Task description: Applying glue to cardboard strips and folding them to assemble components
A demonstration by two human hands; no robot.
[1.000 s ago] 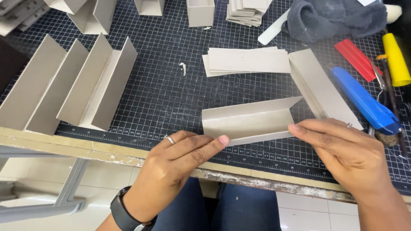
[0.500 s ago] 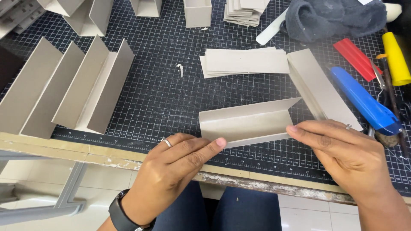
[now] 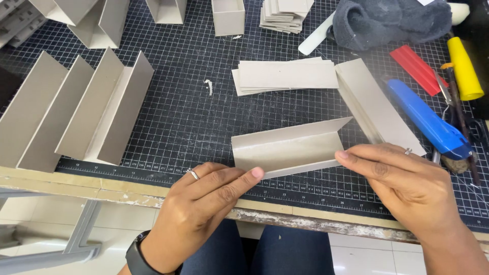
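Both hands pinch one folded grey card strip [image 3: 288, 147] near the worktop's front edge, left hand [image 3: 204, 203] at its lower left corner, right hand [image 3: 402, 178] at its right end; several folded channels [image 3: 102, 109] lie finished, flat strips [image 3: 285, 75] remain stacked.

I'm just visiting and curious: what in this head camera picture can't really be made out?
- Near edge of the folded grey card: covered by the fingers of the left hand and right hand.
- What lies under the dark cloth: hidden.
- Small card boxes: cut off by the top edge.
- Scissors: partly behind the blue cutter.
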